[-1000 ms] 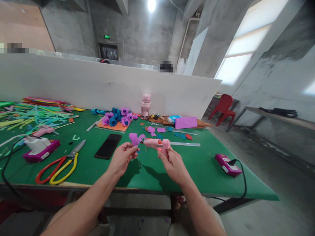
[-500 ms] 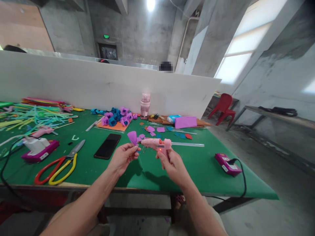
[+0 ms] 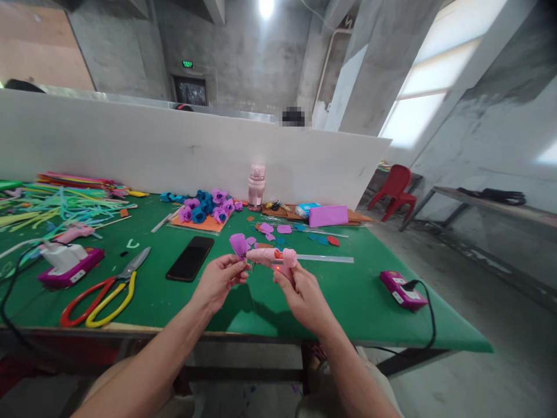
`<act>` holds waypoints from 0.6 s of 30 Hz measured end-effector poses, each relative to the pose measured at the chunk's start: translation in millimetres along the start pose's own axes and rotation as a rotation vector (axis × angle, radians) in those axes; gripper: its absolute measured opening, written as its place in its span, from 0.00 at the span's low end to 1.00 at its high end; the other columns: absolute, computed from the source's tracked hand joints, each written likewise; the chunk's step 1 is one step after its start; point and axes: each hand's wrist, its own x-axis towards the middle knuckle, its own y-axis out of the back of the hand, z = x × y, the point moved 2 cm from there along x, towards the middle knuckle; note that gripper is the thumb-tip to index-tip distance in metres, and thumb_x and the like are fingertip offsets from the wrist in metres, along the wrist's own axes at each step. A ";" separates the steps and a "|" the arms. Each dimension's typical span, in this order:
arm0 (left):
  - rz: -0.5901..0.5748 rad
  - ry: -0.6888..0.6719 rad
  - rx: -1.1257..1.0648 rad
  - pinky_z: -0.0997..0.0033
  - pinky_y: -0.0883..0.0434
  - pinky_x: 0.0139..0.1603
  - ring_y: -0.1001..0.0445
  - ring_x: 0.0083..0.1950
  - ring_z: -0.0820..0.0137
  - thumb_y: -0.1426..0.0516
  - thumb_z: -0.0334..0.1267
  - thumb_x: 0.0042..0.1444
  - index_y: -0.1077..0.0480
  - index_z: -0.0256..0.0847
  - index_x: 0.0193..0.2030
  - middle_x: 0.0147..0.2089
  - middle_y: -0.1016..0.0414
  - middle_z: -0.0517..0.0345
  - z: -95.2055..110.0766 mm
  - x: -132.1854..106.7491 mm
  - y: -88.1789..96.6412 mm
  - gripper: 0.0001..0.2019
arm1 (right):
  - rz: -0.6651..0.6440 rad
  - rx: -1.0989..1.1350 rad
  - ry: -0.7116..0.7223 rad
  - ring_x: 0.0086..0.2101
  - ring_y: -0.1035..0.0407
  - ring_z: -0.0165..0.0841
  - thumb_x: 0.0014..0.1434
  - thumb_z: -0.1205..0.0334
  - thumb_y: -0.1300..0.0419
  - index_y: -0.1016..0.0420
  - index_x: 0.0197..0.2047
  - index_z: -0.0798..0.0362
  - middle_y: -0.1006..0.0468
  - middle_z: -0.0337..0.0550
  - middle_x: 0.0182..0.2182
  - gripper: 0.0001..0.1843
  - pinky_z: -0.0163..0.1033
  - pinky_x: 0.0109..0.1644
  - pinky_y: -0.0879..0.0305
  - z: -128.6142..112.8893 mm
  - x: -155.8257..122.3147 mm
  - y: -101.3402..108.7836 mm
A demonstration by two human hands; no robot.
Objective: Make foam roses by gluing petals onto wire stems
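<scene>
A purple paper flower [image 3: 238, 244] is pinched at its base by my left hand [image 3: 224, 276], its cupped petals standing above the fingertips. My right hand [image 3: 301, 292] is wrapped around the handle of a pink glue gun [image 3: 273, 256], whose small light glows red. The gun's nozzle points left and meets the flower's base; whether it touches cannot be made out. A clear glue stick [image 3: 326, 259] juts from the gun's rear. Loose purple petals [image 3: 266, 229] lie on the green table behind the hands.
A phone [image 3: 190, 259] and red-and-yellow-handled scissors [image 3: 109, 289] lie to the left. Finished purple and blue flowers [image 3: 204, 207] rest on orange paper. A pink bottle [image 3: 256, 187] stands by the white partition [image 3: 191, 145]. Magenta power blocks [image 3: 402, 289] with cords sit at both sides.
The glue gun has shifted slightly left and down in my right hand. The flower has turned a little and moved slightly right, showing a more rounded petal.
</scene>
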 end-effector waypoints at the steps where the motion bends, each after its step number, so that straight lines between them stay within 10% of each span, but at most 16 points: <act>1: 0.000 -0.003 -0.002 0.79 0.31 0.26 0.30 0.23 0.78 0.33 0.36 0.36 0.30 0.33 0.27 0.27 0.25 0.56 0.2 -0.1 -0.1 0.13 | -0.006 -0.001 0.001 0.34 0.31 0.36 0.61 0.59 0.52 0.29 0.34 0.53 0.26 0.45 0.28 0.12 0.40 0.42 0.36 0.3 -0.1 -0.1; 18: 0.004 -0.004 0.000 0.79 0.31 0.26 0.30 0.23 0.78 0.33 0.35 0.38 0.30 0.33 0.29 0.27 0.25 0.56 0.4 -1.2 0.2 0.12 | -0.004 -0.018 0.018 0.31 0.32 0.35 0.61 0.59 0.52 0.30 0.33 0.53 0.28 0.44 0.26 0.12 0.38 0.37 0.36 0.9 -0.2 -0.5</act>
